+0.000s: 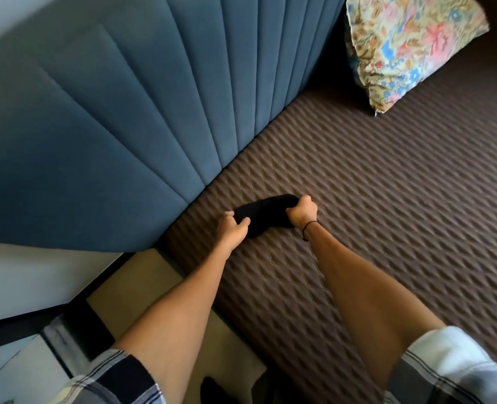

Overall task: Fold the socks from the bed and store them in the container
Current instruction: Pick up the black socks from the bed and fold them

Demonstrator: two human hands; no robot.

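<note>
A black sock [266, 213] lies on the brown quilted bed cover [387, 199], close to the blue headboard. My left hand [232, 227] pinches its near-left end. My right hand [302, 211] is closed around its far-right end. The sock is stretched flat between both hands. A tan box-like container [142, 287] sits on the floor by the bed's edge, below my left forearm, and something dark [215, 389] shows at its lower end.
A blue padded headboard [125, 126] rises on the left. A floral pillow [410, 45] leans at the top right. A white wall or furniture face [23, 281] stands at the lower left.
</note>
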